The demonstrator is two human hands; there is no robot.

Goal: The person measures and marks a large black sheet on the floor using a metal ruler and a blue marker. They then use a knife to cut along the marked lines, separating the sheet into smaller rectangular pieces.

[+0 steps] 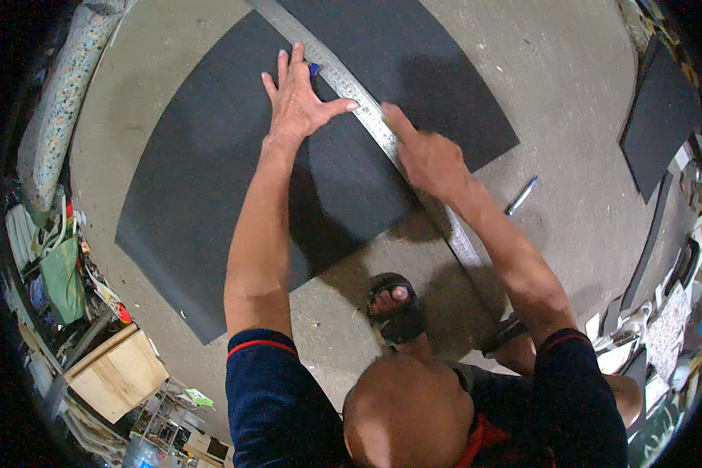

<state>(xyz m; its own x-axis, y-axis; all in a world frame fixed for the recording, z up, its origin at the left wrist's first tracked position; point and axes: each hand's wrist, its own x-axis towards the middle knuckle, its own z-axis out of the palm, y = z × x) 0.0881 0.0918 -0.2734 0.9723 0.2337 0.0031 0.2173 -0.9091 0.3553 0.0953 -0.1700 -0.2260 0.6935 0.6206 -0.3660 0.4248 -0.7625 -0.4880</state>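
Hands pin a long steel ruler (366, 109) diagonally across a large dark rubber sheet (210, 171) lying on the concrete floor (569, 101). Left hand (298, 101) flat, fingers spread; right hand (427, 160) pressing, fingers together. Blue pen (521, 196) on bare floor just right. Clutter lines the edges.

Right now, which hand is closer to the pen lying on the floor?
Right. The right hand presses on the metal ruler just up and left of the pen; the left hand lies flat on the black sheet, farther off beyond the ruler.
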